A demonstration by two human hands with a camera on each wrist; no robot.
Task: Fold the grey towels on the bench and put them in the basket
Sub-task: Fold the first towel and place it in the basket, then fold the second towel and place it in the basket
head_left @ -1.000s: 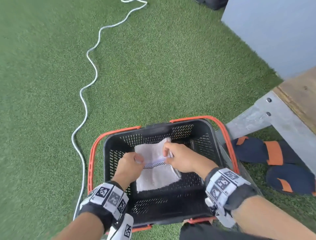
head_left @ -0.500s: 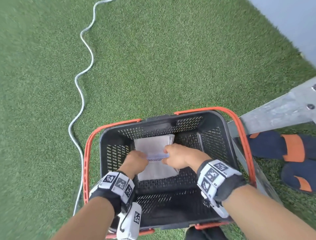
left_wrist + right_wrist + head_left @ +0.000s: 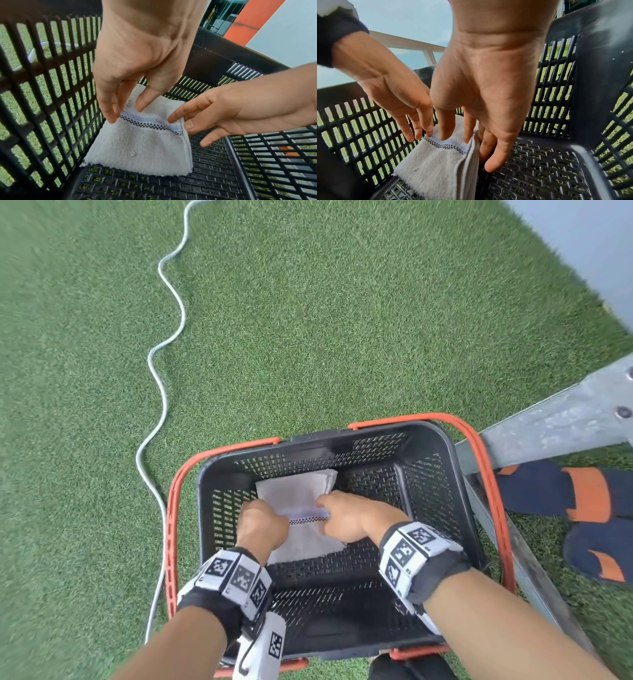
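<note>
A folded grey towel (image 3: pixel 298 491) with a blue and checked stripe lies low in the far left part of the black basket (image 3: pixel 359 433). My left hand (image 3: pixel 262 522) holds its left edge; in the left wrist view the thumb sits on top of the towel (image 3: pixel 142 146) and the fingers (image 3: pixel 111 117) at its side. My right hand (image 3: pixel 346 518) holds the right edge. In the right wrist view its thumb lies on the towel (image 3: pixel 433 162) and its other fingers (image 3: pixel 494 159) reach under the layered edge. The near end of the towel rests on the basket floor.
The basket has orange handles (image 3: pixel 173 508) and stands on green turf. A white hose (image 3: pixel 161 392) snakes along its left. A grey metal bench leg (image 3: pixel 555 419) and dark sandals with orange straps (image 3: pixel 582 494) are on the right.
Both hands have carried the towel lower and further into the basket, toward its far wall. The view has shifted, so the bench top is out of sight.
</note>
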